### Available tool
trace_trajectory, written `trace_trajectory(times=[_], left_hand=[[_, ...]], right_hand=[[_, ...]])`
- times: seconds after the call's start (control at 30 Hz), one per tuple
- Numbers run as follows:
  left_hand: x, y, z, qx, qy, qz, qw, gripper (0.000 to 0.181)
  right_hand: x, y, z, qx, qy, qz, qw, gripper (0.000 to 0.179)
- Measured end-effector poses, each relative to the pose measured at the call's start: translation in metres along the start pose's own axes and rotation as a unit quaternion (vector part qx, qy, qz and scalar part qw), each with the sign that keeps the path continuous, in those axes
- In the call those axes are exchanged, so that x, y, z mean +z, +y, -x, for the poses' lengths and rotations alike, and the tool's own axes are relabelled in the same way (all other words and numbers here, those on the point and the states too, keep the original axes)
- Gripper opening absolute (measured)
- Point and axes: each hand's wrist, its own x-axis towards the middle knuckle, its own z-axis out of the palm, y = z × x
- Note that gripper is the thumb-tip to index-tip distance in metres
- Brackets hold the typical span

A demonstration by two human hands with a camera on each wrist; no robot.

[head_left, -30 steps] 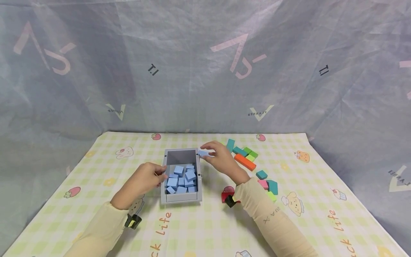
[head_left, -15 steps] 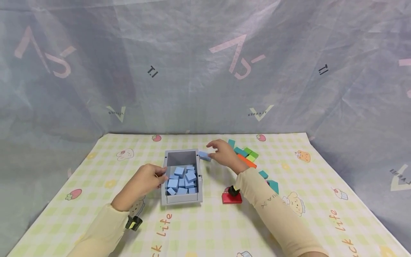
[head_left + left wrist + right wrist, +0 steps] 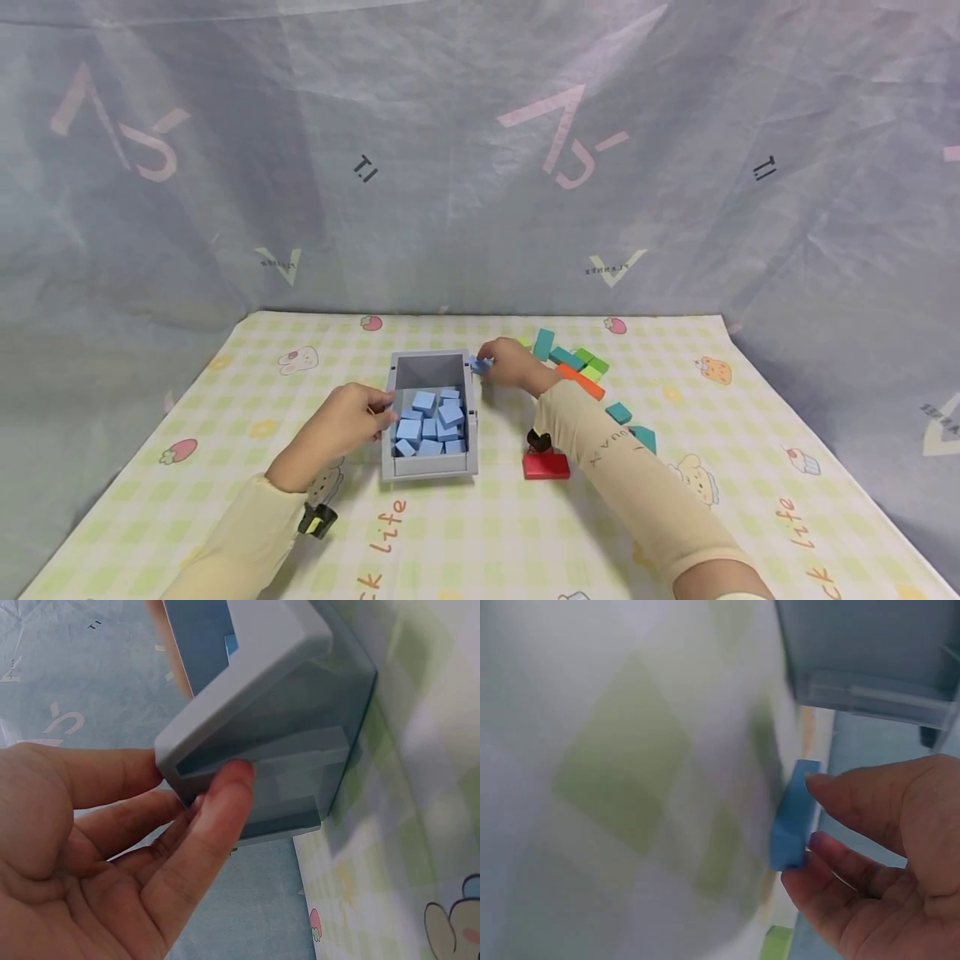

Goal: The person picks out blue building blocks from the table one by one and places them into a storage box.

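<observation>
The grey open-topped box (image 3: 430,467) stands on the table with several light blue blocks (image 3: 423,403) piled inside. My left hand (image 3: 348,425) grips the box's left rim; in the left wrist view, its thumb and fingers pinch the grey edge. Just outside the box's right wall, near its far corner, lies a blue rectangular block (image 3: 793,817). My right hand (image 3: 512,364) pinches this block between thumb and fingertips, one at either end. The block sits at or very near the tablecloth; the head view hides part of it behind the hand.
Right of the right hand lie loose teal (image 3: 543,344), green (image 3: 592,363) and orange (image 3: 581,381) blocks. A red block (image 3: 546,466) lies below the right wrist. The right sleeve (image 3: 600,450) covers part of the table. A grey cloth (image 3: 480,167) hangs behind.
The blue block tilted in my right fingers lay down beside the box as they spread away from it; now they have closed back on it. My left hand stays on the box rim.
</observation>
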Motion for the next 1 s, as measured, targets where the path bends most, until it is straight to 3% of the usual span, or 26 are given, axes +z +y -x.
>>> trace_trajectory(times=[0.6,1.0], left_hand=[[0.0,-0.001,-0.001,-0.002,0.002,0.0,1.0,0.027],[-0.002,-0.002,-0.001,0.001,-0.001,0.003,1.0,0.019]], right_hand=[[0.008,0.006,-0.001,0.052,0.006,-0.015,0.9985,0.028],[-0.007,0.015,0.016,0.034,0.066,-0.057,0.9956,0.031]])
